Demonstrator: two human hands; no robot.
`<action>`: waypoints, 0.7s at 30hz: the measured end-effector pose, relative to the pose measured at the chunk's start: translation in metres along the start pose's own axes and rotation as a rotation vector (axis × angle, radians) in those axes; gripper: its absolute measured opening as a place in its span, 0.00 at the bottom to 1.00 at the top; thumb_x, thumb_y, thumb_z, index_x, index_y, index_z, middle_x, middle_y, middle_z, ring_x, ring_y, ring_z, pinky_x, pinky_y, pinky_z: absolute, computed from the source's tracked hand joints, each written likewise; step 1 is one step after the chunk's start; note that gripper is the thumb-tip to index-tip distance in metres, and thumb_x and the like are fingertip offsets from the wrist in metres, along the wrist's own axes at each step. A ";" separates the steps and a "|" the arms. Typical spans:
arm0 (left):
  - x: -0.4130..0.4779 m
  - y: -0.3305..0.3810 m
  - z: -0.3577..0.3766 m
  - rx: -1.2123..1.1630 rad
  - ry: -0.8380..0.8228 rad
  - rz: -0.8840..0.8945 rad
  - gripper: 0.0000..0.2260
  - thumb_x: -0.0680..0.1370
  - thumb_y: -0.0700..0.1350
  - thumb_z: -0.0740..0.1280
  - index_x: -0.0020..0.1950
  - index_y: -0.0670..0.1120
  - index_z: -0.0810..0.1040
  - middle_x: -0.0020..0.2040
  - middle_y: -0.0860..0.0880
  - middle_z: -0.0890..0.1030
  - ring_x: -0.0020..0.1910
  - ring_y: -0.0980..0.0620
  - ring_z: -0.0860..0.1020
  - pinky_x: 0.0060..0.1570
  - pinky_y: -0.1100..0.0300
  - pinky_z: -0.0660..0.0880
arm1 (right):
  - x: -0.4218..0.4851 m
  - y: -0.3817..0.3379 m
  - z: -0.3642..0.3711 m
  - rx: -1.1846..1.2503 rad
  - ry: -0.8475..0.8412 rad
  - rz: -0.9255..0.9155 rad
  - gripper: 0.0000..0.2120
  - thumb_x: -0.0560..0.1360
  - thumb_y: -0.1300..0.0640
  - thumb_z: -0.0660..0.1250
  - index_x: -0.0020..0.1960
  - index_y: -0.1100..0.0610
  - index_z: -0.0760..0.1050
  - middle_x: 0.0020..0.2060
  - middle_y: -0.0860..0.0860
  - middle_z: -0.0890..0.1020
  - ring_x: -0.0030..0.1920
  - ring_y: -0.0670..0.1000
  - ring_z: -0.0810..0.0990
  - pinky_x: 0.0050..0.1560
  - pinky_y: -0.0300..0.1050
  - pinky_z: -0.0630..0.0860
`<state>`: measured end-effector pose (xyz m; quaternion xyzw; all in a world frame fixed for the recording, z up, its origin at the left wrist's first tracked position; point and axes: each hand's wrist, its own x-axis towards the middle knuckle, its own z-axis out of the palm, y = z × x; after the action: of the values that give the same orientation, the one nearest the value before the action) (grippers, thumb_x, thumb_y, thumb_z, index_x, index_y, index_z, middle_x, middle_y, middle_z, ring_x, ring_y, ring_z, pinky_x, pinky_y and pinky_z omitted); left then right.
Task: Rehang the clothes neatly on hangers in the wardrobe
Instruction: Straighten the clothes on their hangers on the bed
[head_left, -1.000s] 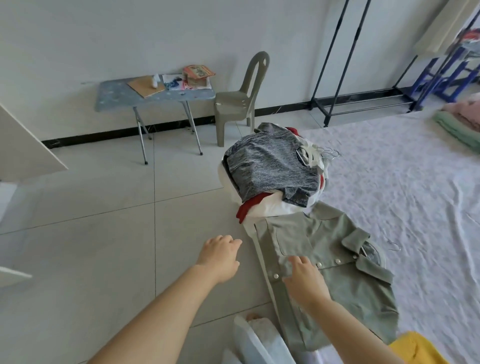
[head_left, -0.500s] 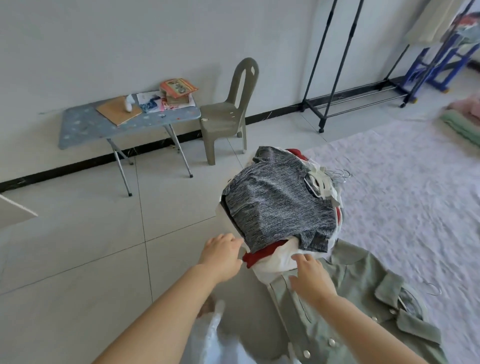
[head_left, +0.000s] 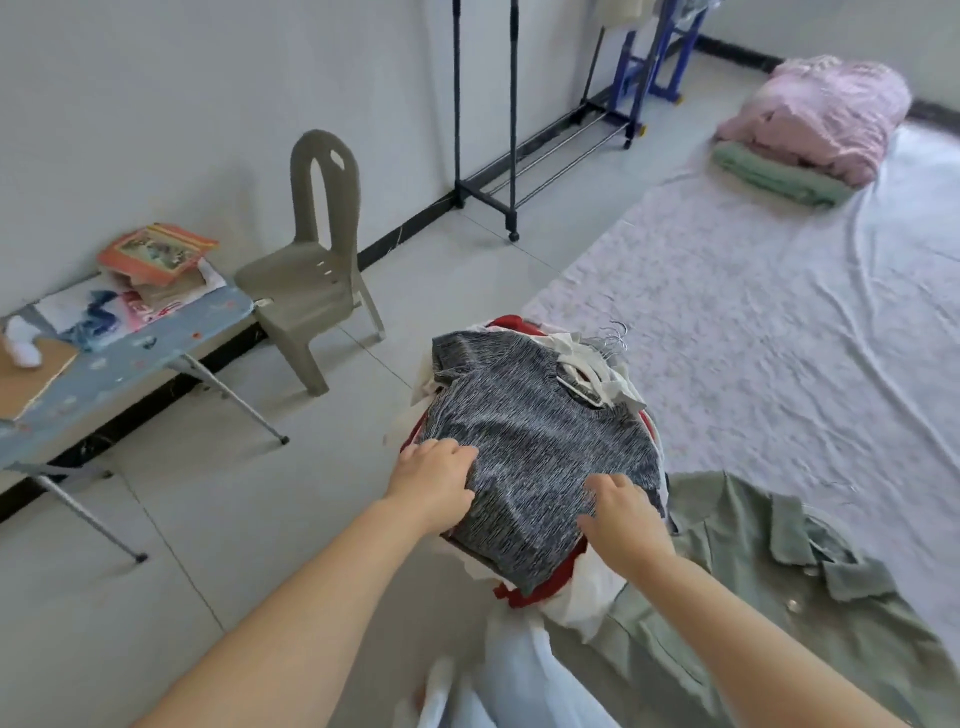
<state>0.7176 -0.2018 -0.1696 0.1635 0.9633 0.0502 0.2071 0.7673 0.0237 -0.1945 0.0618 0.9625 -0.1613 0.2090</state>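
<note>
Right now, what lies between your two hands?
Only the grey top; the left hand and right hand both touch it, in the head view.
</note>
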 end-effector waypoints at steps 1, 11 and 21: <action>0.012 -0.002 -0.004 0.003 -0.002 0.027 0.23 0.76 0.51 0.62 0.70 0.49 0.63 0.65 0.48 0.70 0.66 0.47 0.66 0.66 0.50 0.60 | 0.009 -0.001 -0.002 0.017 0.004 0.020 0.18 0.76 0.54 0.62 0.66 0.55 0.66 0.61 0.54 0.70 0.62 0.56 0.69 0.60 0.50 0.70; 0.148 -0.002 -0.026 0.047 -0.072 0.174 0.21 0.77 0.52 0.61 0.68 0.49 0.65 0.64 0.49 0.71 0.64 0.48 0.67 0.65 0.49 0.61 | 0.128 0.018 -0.013 0.111 -0.061 0.177 0.19 0.77 0.55 0.61 0.66 0.56 0.66 0.62 0.55 0.69 0.62 0.56 0.69 0.60 0.51 0.71; 0.264 0.006 0.005 -0.014 -0.110 0.263 0.23 0.78 0.51 0.61 0.72 0.49 0.62 0.67 0.51 0.69 0.66 0.51 0.66 0.68 0.51 0.57 | 0.264 0.059 -0.001 0.143 -0.044 0.241 0.18 0.76 0.56 0.63 0.64 0.58 0.68 0.61 0.56 0.71 0.59 0.57 0.72 0.55 0.52 0.73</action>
<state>0.4942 -0.1067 -0.2746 0.2895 0.9203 0.0745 0.2525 0.5391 0.0931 -0.3218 0.1881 0.9294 -0.2046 0.2429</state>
